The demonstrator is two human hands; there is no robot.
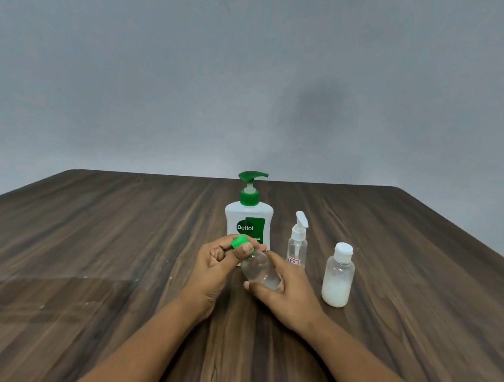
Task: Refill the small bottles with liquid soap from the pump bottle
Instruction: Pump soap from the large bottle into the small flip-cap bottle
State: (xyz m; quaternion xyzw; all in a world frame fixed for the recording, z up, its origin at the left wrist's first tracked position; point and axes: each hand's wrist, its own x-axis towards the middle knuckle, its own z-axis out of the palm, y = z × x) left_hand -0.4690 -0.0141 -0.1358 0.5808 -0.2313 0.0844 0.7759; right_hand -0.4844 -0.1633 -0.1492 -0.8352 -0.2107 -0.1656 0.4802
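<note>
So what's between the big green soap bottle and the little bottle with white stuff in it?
A small clear spray bottle stands between the pump bottle and the white-capped bottle, touching neither. The head view shows it.

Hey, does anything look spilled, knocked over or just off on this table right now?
Nothing stands out. The pump bottle, spray bottle and white-capped bottle stand upright. Only the green-capped bottle is tilted, held by the right hand while the left hand grips its cap. Faint pale specks mark the table at left, too small to identify.
</note>
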